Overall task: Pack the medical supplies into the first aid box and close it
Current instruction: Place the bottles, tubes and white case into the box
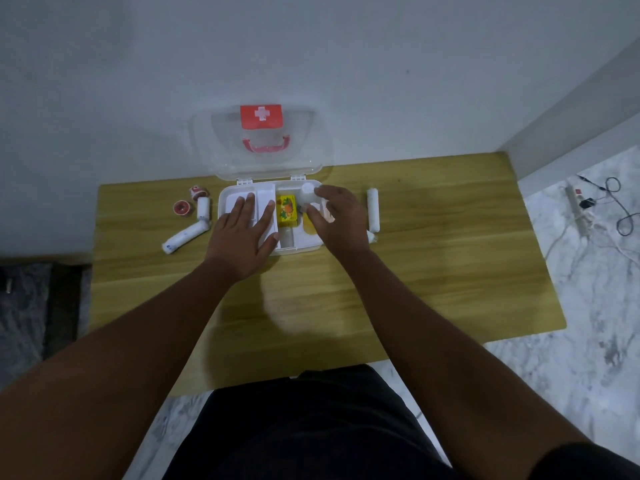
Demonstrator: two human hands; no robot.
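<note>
While L hand (pixel 242 237) lies flat on box tray (pixel 265 197), R grip (pixel 341 220) pinches white bottle (pixel 307 194).

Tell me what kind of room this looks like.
Probably a room at home, not a clinic. A small wooden table stands against a bare wall in a corner, on a marble-pattern floor, and a power strip with loose cables lies on that floor.
</note>
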